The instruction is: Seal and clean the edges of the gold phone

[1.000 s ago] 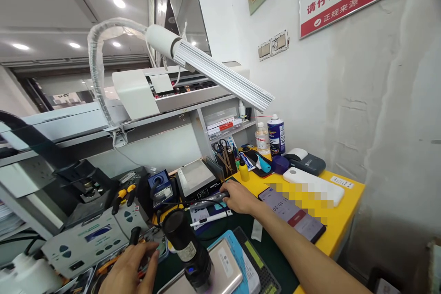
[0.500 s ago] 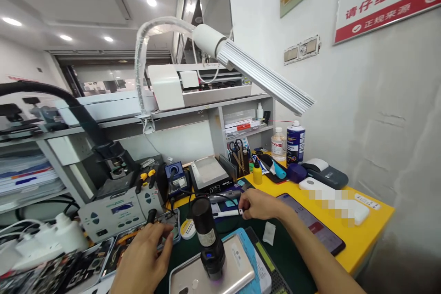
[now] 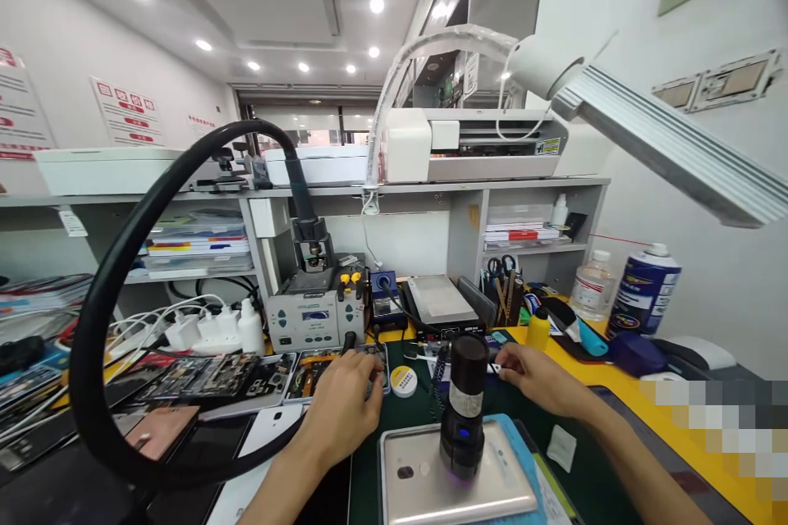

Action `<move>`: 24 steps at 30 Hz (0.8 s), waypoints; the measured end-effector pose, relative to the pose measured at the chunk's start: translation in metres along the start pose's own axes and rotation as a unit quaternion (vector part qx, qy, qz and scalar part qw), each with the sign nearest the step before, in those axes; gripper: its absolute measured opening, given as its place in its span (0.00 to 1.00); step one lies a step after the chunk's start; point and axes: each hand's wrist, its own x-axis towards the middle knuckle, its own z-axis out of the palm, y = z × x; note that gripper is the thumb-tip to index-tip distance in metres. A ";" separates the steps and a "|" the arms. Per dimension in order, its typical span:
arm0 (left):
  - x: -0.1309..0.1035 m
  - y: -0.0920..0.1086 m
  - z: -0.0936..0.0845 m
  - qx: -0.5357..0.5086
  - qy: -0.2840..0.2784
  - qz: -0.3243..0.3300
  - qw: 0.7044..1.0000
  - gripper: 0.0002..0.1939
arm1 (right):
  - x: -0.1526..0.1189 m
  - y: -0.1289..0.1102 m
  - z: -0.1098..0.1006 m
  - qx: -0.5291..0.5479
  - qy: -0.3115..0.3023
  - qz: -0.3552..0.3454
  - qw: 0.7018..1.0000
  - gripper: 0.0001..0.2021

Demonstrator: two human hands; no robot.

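Note:
My left hand (image 3: 345, 394) hovers over the parts trays, fingers curled around what looks like a hot-air gun handle (image 3: 350, 340); its black tip shows above the knuckles. A thick black hose (image 3: 98, 320) loops down and runs in behind my left wrist. At the right, my right hand (image 3: 533, 373) pinches the end of a slim white tool (image 3: 497, 367), partly hidden behind a black flashlight (image 3: 468, 406). That flashlight stands upright, lens down with a violet glow, on a gold phone back (image 3: 419, 488). Beneath the phone lies a blue pad (image 3: 523, 459).
A grey rework station (image 3: 317, 320) stands behind my left hand. Trays and loose phone boards (image 3: 203, 377) fill the left side. A small round white tin (image 3: 403, 381) sits between the hands. Bottles and a spray can (image 3: 643, 287) stand at the right, below a lamp (image 3: 671, 139).
The view has swung left, so everything appears further right and the hose loop shows fully. Both hands keep about the same places at the bench; the flashlight still stands on the phone.

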 end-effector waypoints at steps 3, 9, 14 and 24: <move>0.000 0.000 -0.001 -0.001 0.001 0.002 1.000 0.09 | 0.003 -0.002 0.002 -0.010 0.009 0.005 1.000 0.06; 0.001 -0.001 0.000 -0.003 -0.002 0.011 1.000 0.09 | 0.005 -0.005 0.004 -0.032 0.013 0.015 0.999 0.06; 0.001 -0.001 0.000 -0.004 -0.003 0.019 1.000 0.10 | 0.005 -0.006 0.003 -0.049 0.021 0.013 0.998 0.08; 0.002 -0.003 -0.002 -0.005 -0.004 0.019 1.000 0.09 | 0.005 -0.006 0.001 -0.062 0.029 0.028 0.997 0.08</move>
